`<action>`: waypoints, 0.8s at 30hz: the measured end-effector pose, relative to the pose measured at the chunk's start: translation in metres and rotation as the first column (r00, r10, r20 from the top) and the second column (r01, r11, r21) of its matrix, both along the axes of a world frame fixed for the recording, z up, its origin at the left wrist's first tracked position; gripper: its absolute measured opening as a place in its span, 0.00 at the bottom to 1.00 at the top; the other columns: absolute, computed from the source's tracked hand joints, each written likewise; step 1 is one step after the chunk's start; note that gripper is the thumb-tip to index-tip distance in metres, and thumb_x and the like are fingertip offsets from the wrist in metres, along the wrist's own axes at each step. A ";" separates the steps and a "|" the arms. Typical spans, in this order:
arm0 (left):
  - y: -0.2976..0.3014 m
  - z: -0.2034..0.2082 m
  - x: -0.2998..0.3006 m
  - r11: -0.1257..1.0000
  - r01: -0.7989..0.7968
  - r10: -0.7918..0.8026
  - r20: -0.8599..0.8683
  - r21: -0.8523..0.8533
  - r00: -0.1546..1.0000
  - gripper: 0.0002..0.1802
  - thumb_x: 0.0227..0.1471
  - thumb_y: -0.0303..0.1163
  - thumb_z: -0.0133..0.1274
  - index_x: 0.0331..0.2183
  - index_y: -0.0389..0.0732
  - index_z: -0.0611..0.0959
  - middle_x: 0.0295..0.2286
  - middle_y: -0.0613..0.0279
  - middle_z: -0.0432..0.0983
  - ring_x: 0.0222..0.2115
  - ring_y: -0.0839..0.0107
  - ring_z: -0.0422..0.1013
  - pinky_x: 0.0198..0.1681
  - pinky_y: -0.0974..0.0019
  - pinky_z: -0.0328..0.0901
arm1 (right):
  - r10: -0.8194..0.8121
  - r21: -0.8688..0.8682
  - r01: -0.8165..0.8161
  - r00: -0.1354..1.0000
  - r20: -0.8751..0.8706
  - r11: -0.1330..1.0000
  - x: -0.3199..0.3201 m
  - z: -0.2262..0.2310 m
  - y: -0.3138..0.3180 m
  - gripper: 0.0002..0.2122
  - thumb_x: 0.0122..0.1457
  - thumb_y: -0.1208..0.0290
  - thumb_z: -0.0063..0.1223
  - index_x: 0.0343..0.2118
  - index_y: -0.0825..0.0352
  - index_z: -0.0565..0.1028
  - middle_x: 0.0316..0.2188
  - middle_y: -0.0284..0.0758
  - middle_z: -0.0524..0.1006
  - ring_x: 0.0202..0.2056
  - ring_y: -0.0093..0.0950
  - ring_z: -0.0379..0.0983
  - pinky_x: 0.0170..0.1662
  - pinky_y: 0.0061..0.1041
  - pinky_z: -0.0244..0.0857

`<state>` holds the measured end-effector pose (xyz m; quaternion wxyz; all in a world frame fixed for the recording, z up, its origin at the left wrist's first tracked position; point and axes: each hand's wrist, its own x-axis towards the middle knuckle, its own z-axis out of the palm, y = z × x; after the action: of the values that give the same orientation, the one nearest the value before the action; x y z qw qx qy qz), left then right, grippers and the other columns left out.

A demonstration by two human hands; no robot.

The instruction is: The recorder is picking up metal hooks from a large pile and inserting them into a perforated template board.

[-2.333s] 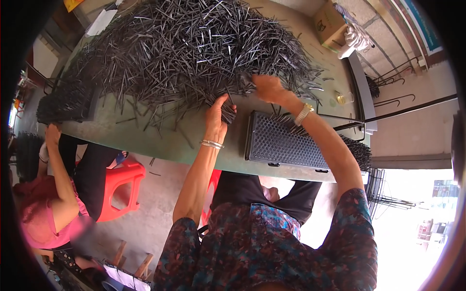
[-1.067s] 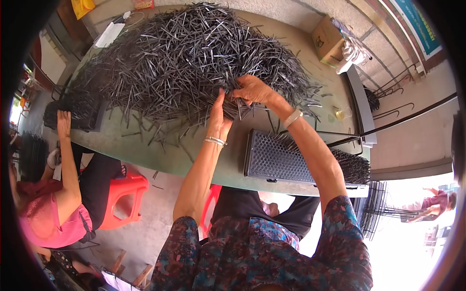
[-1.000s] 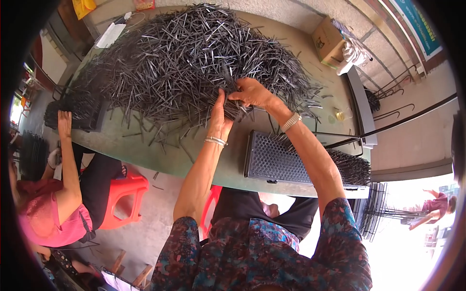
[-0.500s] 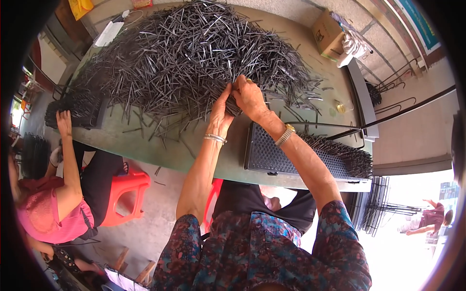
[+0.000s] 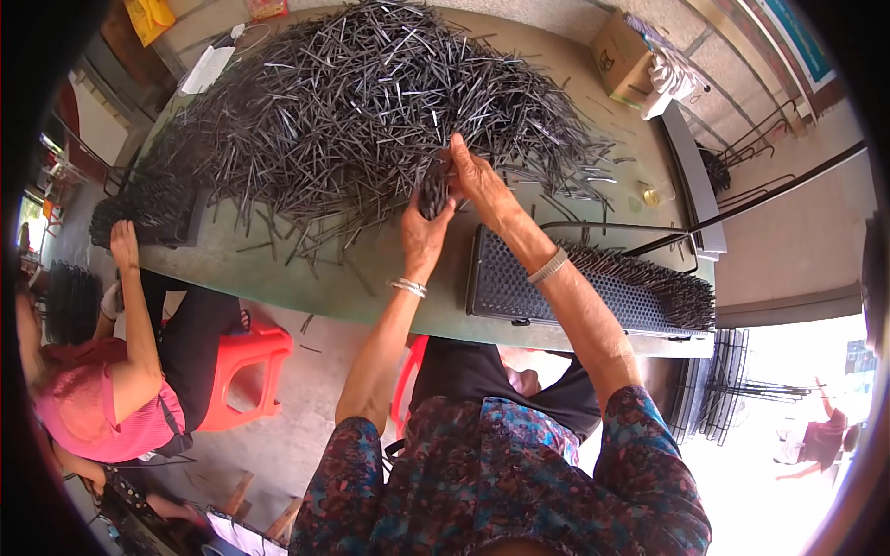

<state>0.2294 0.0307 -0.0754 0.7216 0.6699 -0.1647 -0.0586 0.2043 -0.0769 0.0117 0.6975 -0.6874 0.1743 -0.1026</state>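
Note:
A bundle of thin dark sticks point(image 5: 433, 193) stands in my left hand point(image 5: 424, 239), whose fingers are wrapped round its lower part. My right hand point(image 5: 484, 193) is against the bundle's right side, its thumb and fingers gripping there and partly hidden. Just beyond both hands lies a large heap of loose dark sticks point(image 5: 371, 102) spread over the table. Under my right forearm sits a long black tray with a perforated top point(image 5: 556, 285). Several rows of upright dark sticks point(image 5: 663, 287) fill its far and right parts; many holes at its left are bare.
A co-worker point(image 5: 116, 389) at the left has a hand on another tray of sticks point(image 5: 144, 208). A black metal rod point(image 5: 649, 246) crosses above my tray. A cardboard box point(image 5: 619, 56) stands far right, and a small glass point(image 5: 651, 196) nearer. A red stool point(image 5: 246, 375) is below the table.
My right fingers were pinched at the top of the bundle and have moved down its right side, straightening. My left hand has turned, so the bundle shows more fully.

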 end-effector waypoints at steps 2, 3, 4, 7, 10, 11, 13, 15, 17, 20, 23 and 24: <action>-0.003 -0.009 -0.014 0.996 0.025 -0.029 -0.045 -0.088 0.999 0.21 0.46 0.30 0.61 0.43 0.34 0.77 0.32 0.65 0.77 0.33 0.76 0.70 0.40 0.70 0.65 | 0.036 0.030 -0.035 0.999 -0.033 0.999 -0.007 0.000 0.005 0.39 0.59 0.34 0.36 0.48 0.75 0.72 0.35 0.41 0.77 0.39 0.29 0.71 0.47 0.27 0.64; -0.001 -0.013 -0.012 0.996 0.023 -0.027 -0.046 -0.086 0.999 0.21 0.46 0.30 0.61 0.43 0.34 0.77 0.32 0.65 0.77 0.33 0.76 0.70 0.40 0.70 0.65 | 0.037 0.044 -0.035 0.998 -0.046 0.998 -0.010 0.001 0.010 0.39 0.59 0.34 0.37 0.47 0.75 0.73 0.35 0.41 0.77 0.40 0.29 0.71 0.48 0.26 0.63; 0.003 -0.017 -0.008 0.998 0.046 -0.049 -0.073 -0.049 0.996 0.21 0.46 0.29 0.61 0.44 0.34 0.77 0.33 0.65 0.77 0.33 0.76 0.70 0.40 0.70 0.65 | 0.039 0.058 -0.036 0.997 -0.059 0.998 -0.011 0.003 0.014 0.39 0.58 0.34 0.37 0.46 0.75 0.74 0.35 0.41 0.78 0.41 0.28 0.71 0.49 0.25 0.63; 0.003 -0.008 -0.009 0.994 0.101 -0.106 -0.102 -0.046 0.989 0.23 0.46 0.30 0.62 0.45 0.34 0.76 0.36 0.65 0.76 0.37 0.77 0.70 0.43 0.70 0.64 | 0.001 0.041 -0.002 1.000 0.025 0.999 -0.013 0.002 0.015 0.30 0.60 0.42 0.46 0.44 0.72 0.75 0.31 0.35 0.76 0.35 0.24 0.70 0.42 0.23 0.64; 0.007 -0.008 -0.010 0.987 0.107 -0.117 -0.088 -0.117 0.989 0.23 0.47 0.30 0.61 0.46 0.34 0.76 0.37 0.66 0.76 0.38 0.77 0.69 0.45 0.71 0.64 | -0.016 -0.022 0.019 0.988 0.154 1.000 -0.008 -0.014 0.026 0.19 0.60 0.53 0.54 0.37 0.68 0.77 0.25 0.30 0.73 0.28 0.19 0.65 0.34 0.22 0.62; 0.009 -0.012 -0.010 0.982 0.089 -0.102 -0.071 -0.166 0.992 0.23 0.48 0.28 0.61 0.46 0.35 0.75 0.36 0.67 0.76 0.37 0.77 0.69 0.44 0.71 0.64 | -0.012 -0.139 0.032 0.989 0.147 0.990 -0.009 -0.023 0.031 0.19 0.60 0.53 0.53 0.36 0.68 0.77 0.23 0.31 0.73 0.26 0.19 0.65 0.33 0.22 0.63; 0.001 -0.014 -0.016 0.977 0.088 -0.107 -0.086 -0.196 0.991 0.23 0.48 0.28 0.60 0.47 0.34 0.75 0.38 0.67 0.75 0.38 0.77 0.69 0.45 0.71 0.64 | -0.050 -0.320 0.097 0.987 0.152 0.943 -0.011 -0.037 0.026 0.20 0.59 0.50 0.53 0.33 0.67 0.78 0.19 0.34 0.73 0.24 0.21 0.67 0.31 0.25 0.64; 0.009 -0.019 -0.015 0.976 0.056 -0.081 -0.113 -0.209 0.990 0.24 0.49 0.28 0.60 0.48 0.34 0.74 0.39 0.67 0.75 0.39 0.77 0.69 0.45 0.72 0.63 | -0.051 -0.369 0.075 0.996 0.076 0.927 -0.012 -0.027 0.034 0.21 0.59 0.49 0.52 0.34 0.67 0.78 0.21 0.36 0.76 0.25 0.24 0.70 0.32 0.26 0.65; 0.017 -0.022 -0.013 0.978 0.135 -0.158 -0.143 -0.159 0.977 0.25 0.49 0.29 0.60 0.49 0.34 0.73 0.41 0.66 0.74 0.40 0.78 0.68 0.46 0.72 0.62 | -0.069 -0.420 0.063 0.998 0.001 0.905 -0.014 -0.004 0.045 0.20 0.57 0.50 0.53 0.35 0.66 0.78 0.26 0.39 0.80 0.29 0.34 0.77 0.34 0.30 0.68; 0.015 -0.024 -0.021 0.970 0.090 -0.117 -0.110 -0.225 0.987 0.24 0.49 0.29 0.60 0.48 0.34 0.74 0.40 0.66 0.74 0.41 0.78 0.68 0.46 0.73 0.62 | -0.062 -0.534 0.011 0.995 -0.078 0.845 -0.016 -0.002 0.049 0.16 0.56 0.56 0.54 0.34 0.66 0.78 0.28 0.40 0.80 0.32 0.37 0.78 0.36 0.32 0.69; 0.012 -0.032 -0.022 0.970 0.112 -0.129 -0.067 -0.214 0.989 0.24 0.49 0.29 0.60 0.48 0.34 0.74 0.39 0.65 0.74 0.40 0.79 0.68 0.45 0.74 0.62 | -0.123 -0.478 0.106 0.992 -0.003 0.872 -0.020 -0.020 0.043 0.12 0.55 0.62 0.53 0.36 0.66 0.77 0.29 0.43 0.80 0.34 0.41 0.77 0.38 0.36 0.69; 0.013 -0.033 -0.022 0.974 0.106 -0.117 -0.044 -0.200 0.992 0.24 0.49 0.28 0.60 0.48 0.34 0.74 0.39 0.65 0.74 0.40 0.79 0.68 0.44 0.74 0.63 | -0.152 -0.455 0.137 0.988 0.004 0.880 -0.022 -0.024 0.043 0.12 0.56 0.63 0.52 0.37 0.66 0.77 0.30 0.44 0.79 0.35 0.42 0.77 0.38 0.36 0.69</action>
<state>0.2069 0.0440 -0.1086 0.7842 0.5830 -0.1870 -0.1007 0.1827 -0.0338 -0.0118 0.5053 -0.8179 0.2072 -0.1810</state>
